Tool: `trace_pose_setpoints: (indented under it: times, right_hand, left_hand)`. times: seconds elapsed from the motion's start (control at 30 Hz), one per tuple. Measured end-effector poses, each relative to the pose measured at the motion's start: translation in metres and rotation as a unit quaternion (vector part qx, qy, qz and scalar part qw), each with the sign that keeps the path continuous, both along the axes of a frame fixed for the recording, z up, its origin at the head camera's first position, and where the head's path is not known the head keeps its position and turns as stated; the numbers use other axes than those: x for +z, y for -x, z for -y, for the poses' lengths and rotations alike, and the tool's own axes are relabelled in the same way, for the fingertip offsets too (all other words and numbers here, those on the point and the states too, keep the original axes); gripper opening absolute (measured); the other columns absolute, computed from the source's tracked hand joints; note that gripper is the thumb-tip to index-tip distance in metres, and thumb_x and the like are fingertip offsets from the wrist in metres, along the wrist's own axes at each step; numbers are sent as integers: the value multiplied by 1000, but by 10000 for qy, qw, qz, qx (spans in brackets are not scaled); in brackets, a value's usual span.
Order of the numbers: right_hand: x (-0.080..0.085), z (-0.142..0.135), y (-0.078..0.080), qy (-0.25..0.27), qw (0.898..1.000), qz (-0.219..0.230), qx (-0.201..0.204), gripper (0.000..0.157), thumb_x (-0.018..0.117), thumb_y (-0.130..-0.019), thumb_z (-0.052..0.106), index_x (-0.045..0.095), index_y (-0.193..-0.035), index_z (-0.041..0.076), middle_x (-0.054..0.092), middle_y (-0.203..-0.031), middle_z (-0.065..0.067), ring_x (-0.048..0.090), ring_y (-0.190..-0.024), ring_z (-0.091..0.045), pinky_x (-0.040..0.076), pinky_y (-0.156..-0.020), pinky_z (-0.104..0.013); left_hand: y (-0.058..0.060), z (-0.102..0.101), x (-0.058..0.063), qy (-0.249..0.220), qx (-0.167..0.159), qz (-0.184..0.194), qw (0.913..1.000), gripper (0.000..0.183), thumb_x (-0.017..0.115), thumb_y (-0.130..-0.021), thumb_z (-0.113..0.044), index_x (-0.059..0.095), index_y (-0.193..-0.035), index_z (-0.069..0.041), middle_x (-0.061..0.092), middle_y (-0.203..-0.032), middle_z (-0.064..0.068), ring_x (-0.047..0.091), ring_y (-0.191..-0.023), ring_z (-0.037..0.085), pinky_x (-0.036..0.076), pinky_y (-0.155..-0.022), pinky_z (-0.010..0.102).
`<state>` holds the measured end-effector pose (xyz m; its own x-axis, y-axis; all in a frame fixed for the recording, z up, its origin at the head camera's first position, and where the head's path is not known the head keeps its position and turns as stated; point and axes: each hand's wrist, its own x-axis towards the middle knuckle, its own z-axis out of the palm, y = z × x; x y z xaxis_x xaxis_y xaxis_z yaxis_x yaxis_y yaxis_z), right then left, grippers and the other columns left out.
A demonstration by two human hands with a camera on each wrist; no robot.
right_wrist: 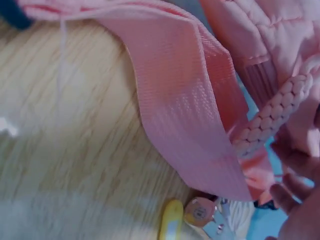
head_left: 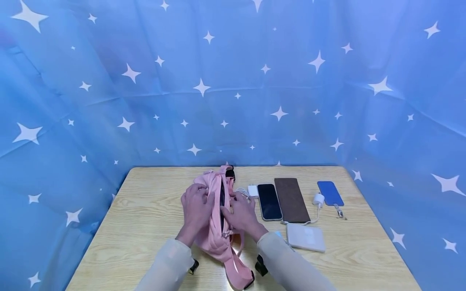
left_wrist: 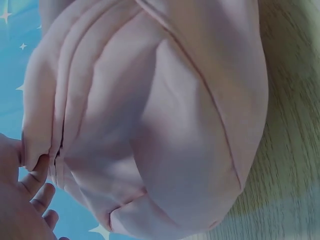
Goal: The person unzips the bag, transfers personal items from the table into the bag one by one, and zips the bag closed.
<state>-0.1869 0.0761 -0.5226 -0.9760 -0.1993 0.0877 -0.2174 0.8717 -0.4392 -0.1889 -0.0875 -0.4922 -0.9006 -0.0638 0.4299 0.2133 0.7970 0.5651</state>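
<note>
A pink fabric waist bag lies lengthwise on the table, its long zipped slot gaping and dark inside. On its left side my left hand grips the fabric by the slot; in the left wrist view, the fingers pinch an edge of the cloth. Across the slot, my right hand holds the other edge, thumb at the opening and fingers over the outer side. The right wrist view shows a wide pink strap and a braided pink handle beside that hand. What is inside the bag is hidden.
Right of the bag lie a white charger with a coiled cable, a phone, a brown flat case, a white plug with a cable, a blue card holder and a white box. A starry curtain hangs behind the table.
</note>
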Motion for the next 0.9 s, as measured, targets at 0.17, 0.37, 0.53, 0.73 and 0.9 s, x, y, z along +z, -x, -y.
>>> trace_pose_setpoints:
  times: [0.17, 0.37, 0.53, 0.73, 0.9]
  right_hand:
    - [-3, 0, 1, 492, 9984, -271, -117, 33, 59, -91, 42, 73, -88, 12, 58, -135, -5, 48, -128, -21, 25, -108, -66]
    - [-3, 4, 1, 605, 9954, -678, -296, 26, 66, -85, 37, 75, -93, 14, 61, -124, -1, 54, -119, -18, 27, -108, -62]
    - [1, 8, -1, 656, 9933, -932, -172, 27, 67, -83, 35, 75, -94, 12, 63, -121, -2, 53, -120, -19, 27, -109, -61]
    - [6, 10, -2, 836, 9907, -1069, -72, 26, 66, -87, 33, 76, -98, 12, 62, -120, -5, 53, -120, -22, 25, -110, -60]
    - [10, 11, -3, 668, 9903, -1219, -12, 20, 69, -86, 31, 74, -92, 13, 62, -118, -2, 54, -118, -18, 22, -111, -60]
  left_hand:
    - [0, 3, -2, -28, 31, 36, 10000, 24, 63, -90, -27, 72, -87, -5, 65, -115, 8, 52, -119, 31, 34, -102, 53]
    - [-2, 8, -9, -113, 207, 392, 9990, 21, 63, -89, -28, 66, -84, -8, 64, -115, 12, 52, -120, 33, 33, -101, 55]
    - [-4, 6, -10, -238, 323, 867, 9954, 29, 62, -90, -31, 60, -111, -10, 61, -123, 12, 49, -125, 31, 31, -104, 53]
    - [-6, -2, -3, 29, 248, 1341, 9907, 59, 65, -85, -41, 49, -134, -12, 52, -136, 14, 43, -130, 32, 30, -105, 55]
    - [-4, -3, -4, 547, 203, 1681, 9840, 85, 73, -75, -39, 36, -146, -10, 46, -140, 16, 38, -133, 33, 28, -105, 58]
